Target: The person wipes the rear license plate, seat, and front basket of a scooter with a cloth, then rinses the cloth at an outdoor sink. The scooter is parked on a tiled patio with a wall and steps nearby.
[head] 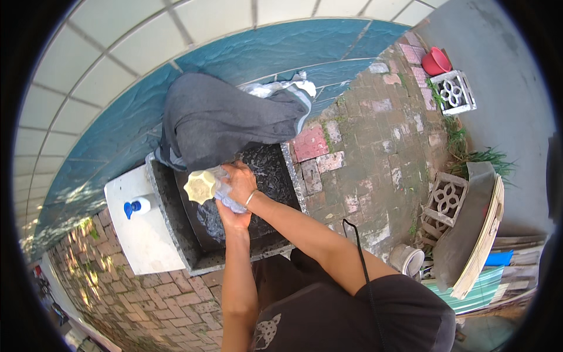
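Both my hands are together over a dark speckled stone sink (167, 207) that holds foamy water. Between them is a clear container with a pale yellow scalloped end (201, 187), tilted to the left; its exact kind is unclear. My right hand (241, 181), with a bangle at the wrist, is wrapped around the clear part. From below, my left hand (232, 216) grips a wet pale bluish cloth or sponge (230, 203) pressed against the container. My fingers partly hide the container.
A grey cloth (211, 114) drapes over the sink's far side, against the blue tiled wall (264, 44). On a white slab (145, 242) at the left stands a blue-and-white pump bottle (140, 205). Brick paving (369, 132) surrounds the sink. A red bucket (436, 61) sits farther right.
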Available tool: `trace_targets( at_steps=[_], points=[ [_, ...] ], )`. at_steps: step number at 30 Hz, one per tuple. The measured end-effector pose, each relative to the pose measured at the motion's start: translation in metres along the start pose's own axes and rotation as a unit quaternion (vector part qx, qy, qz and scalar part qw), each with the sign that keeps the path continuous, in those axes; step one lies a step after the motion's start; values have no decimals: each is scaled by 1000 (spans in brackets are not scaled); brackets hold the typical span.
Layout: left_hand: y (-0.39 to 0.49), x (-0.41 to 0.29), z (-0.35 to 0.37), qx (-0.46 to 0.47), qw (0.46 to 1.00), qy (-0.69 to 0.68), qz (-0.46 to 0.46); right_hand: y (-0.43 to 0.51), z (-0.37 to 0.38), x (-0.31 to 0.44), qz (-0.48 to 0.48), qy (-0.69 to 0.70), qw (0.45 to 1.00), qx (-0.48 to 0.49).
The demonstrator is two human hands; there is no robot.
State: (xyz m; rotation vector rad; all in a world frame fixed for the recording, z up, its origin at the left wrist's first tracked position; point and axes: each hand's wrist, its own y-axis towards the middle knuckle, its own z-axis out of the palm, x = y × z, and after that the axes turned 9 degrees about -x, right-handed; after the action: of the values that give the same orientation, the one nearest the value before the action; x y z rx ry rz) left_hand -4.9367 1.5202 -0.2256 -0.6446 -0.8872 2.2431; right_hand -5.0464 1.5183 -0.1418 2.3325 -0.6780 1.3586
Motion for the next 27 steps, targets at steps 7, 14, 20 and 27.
trace_targets(
  at_steps=[7,14,20,27],
  points=[
    [-7,-10,19,217,963,159,26,-24,8,-10,-90,-75,987,110],
    [-16,-5,10,-91,988,124,33,34,24,-34,225,143,937,-227],
    [14,-7,-11,263,951,-114,116,-54,31,-6,23,39,985,166],
    [-2,-8,29,87,973,213,-29,1,15,-26,195,38,980,24]
  ],
)
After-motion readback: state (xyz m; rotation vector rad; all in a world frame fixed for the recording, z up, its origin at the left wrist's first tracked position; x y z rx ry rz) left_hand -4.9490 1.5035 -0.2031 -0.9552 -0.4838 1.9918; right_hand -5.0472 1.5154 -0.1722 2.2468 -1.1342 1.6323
